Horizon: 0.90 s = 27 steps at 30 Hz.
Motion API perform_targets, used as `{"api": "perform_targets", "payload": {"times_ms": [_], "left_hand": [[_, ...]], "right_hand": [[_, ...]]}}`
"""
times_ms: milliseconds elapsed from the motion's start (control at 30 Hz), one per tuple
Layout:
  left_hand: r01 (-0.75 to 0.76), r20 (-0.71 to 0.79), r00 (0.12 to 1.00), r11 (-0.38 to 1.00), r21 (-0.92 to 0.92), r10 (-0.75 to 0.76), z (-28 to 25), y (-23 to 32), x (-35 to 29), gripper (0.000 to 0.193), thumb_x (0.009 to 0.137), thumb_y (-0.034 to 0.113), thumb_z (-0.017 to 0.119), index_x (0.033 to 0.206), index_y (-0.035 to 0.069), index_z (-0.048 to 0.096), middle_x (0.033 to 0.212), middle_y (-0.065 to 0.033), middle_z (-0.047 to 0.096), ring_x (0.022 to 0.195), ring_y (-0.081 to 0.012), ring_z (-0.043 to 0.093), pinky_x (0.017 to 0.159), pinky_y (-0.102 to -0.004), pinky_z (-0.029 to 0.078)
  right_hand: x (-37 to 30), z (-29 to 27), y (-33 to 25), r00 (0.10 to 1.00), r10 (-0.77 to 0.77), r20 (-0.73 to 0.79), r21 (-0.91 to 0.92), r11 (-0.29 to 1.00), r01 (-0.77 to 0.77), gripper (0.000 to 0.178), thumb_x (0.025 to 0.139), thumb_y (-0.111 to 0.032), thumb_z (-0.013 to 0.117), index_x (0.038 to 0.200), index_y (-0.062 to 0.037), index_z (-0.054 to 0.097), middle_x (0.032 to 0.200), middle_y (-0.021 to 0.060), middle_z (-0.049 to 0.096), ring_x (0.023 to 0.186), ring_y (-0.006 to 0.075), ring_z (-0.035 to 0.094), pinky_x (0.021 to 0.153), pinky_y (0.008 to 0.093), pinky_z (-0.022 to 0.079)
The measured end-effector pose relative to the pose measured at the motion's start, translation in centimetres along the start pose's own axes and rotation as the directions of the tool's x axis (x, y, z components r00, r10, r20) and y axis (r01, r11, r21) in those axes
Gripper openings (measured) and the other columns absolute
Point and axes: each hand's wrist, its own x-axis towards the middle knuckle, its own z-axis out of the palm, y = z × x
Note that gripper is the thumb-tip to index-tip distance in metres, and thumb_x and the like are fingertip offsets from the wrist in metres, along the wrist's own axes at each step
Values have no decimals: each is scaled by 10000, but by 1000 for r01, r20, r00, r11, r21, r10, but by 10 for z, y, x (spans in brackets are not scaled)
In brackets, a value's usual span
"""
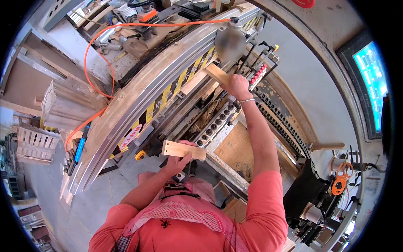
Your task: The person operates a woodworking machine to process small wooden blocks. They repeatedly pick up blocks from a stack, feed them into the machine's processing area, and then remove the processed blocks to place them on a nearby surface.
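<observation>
A short wooden board [184, 150] with small holes near its left end is gripped in my left hand [179, 163], the thumb lying across its face. Farther off to the right, my right hand [237, 87] is closed on the near end of a second wooden board [218, 74]. That board's far end reaches the machine's yellow-and-black striped rail [180, 81]. Between my hands runs a machine row of black round fittings [215, 124]. Another wooden piece [194, 82] lies along the striped rail, left of my right hand.
An orange cable [87, 63] loops over the bench at the left. Red knobs [257, 74] and a black chain track [285, 128] lie right of my right hand. A lit screen [371, 82] stands at the far right. Below the fittings is a worn wooden panel [235, 149].
</observation>
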Motion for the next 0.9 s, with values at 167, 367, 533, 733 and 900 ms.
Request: {"api": "perform_targets", "payload": {"times_ms": [167, 367, 533, 733, 900], "left_hand": [[1, 4, 1000, 1000, 6, -1, -1, 4, 2, 307, 819, 5, 497, 1118, -1, 426, 1083, -120, 539, 987, -164, 522, 874, -297, 411], [-5, -15, 1000, 1000, 20, 6, 1, 6, 2, 288, 814, 6, 500, 1098, -1, 452, 1072, -112, 542, 984, -157, 522, 868, -291, 412], [11, 2, 1000, 1000, 29, -11, -2, 2, 2, 298, 816, 13, 509, 1106, 3, 445, 1067, -107, 538, 991, -156, 515, 874, -293, 408], [4, 18, 1000, 1000, -30, -4, 0, 6, 3, 303, 823, 10, 511, 1115, 9, 432, 1080, -106, 529, 1013, -164, 504, 895, -306, 396], [-3, 31, 1000, 1000, -22, 3, -2, 4, 3, 309, 822, -1, 510, 1119, 8, 424, 1085, -110, 527, 1018, -165, 503, 901, -308, 394]], "right_hand": [[1, 9, -2, 1000, 8, -31, -21, 1000, -8, 394, 657, -407, 689, 801, -41, 671, 790, 156, 650, 768, 292, 643, 694, 369, 521], [2, 5, -6, 999, 15, -43, -21, 1000, -16, 374, 647, -386, 699, 789, -40, 673, 792, 160, 649, 761, 288, 644, 694, 370, 522], [8, 8, -8, 999, 33, -15, -17, 999, -34, 384, 658, -391, 696, 807, -39, 664, 808, 157, 647, 781, 300, 636, 698, 380, 517], [16, 11, -20, 996, 63, -58, -34, 997, -65, 253, 654, -279, 668, 759, -49, 671, 800, 146, 653, 785, 283, 641, 703, 360, 520], [14, 5, -23, 994, 109, 1, 31, 994, -109, 280, 652, -279, 667, 783, -32, 676, 817, 151, 654, 799, 282, 642, 718, 357, 519]]}}
